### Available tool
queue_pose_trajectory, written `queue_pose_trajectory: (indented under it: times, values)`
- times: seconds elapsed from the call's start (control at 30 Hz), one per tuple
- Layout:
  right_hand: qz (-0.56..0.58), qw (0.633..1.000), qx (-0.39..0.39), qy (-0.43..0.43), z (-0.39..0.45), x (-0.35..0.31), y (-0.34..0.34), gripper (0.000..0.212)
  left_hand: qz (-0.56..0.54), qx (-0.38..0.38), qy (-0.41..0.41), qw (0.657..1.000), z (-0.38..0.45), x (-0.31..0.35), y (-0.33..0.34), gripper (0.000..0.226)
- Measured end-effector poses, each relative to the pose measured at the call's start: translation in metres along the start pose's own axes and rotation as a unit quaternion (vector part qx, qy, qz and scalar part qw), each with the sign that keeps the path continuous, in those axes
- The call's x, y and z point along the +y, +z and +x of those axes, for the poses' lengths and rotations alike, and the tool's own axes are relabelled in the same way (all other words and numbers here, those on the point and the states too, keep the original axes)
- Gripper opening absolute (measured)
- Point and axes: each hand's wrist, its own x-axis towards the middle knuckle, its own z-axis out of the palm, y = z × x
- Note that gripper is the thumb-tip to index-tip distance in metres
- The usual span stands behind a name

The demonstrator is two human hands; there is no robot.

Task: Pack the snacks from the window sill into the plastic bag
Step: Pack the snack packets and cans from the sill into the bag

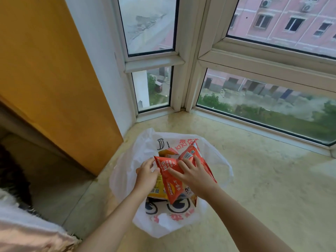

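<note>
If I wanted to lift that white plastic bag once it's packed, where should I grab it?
Probably the loose top rim of the white printed plastic bag, gathered from above: it gapes upward on the marble window sill, and the red snack packets fill its middle.

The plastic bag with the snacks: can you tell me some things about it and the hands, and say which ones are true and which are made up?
1. The white plastic bag lies on the window sill. True.
2. The right hand rests flat on a red snack packet. True.
3. The bag holds only green packets. False: red ones show, and a yellow snack packet beside them.
4. The left hand is far from the bag. False: it is at the bag's opening, touching the red packet's edge.
5. Loose snacks lie on the sill beside the bag. False: none show outside it.
</note>
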Motion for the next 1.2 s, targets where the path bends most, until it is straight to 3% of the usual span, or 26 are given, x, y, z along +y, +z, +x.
queue_pose_trajectory:
  times: [0.23, 0.53, 0.77, 0.97, 1.2]
  values:
    - [-0.007, 0.999, -0.032, 0.044, -0.002, -0.003, 0.016, 0.097, 0.024, -0.03, 0.022, 0.999, 0.0, 0.001, 0.005, 0.042]
    - [0.071, 0.965, 0.122, 0.221, -0.063, 0.015, 0.002, 0.068, 0.104, -0.102, 0.149, 0.978, -0.015, 0.043, 0.046, 0.025]
    - [0.104, 0.929, 0.142, 0.325, -0.147, 0.016, -0.013, 0.058, 0.224, -0.128, 0.308, 0.916, -0.05, 0.104, 0.078, 0.027]
    - [0.108, 0.905, 0.134, 0.389, -0.23, 0.018, -0.019, 0.052, 0.273, -0.178, 0.39, 0.861, -0.089, 0.133, 0.119, 0.028]
    - [0.14, 0.845, 0.162, 0.489, -0.357, -0.002, -0.012, 0.052, 0.309, -0.206, 0.471, 0.8, -0.173, 0.155, 0.197, 0.029]
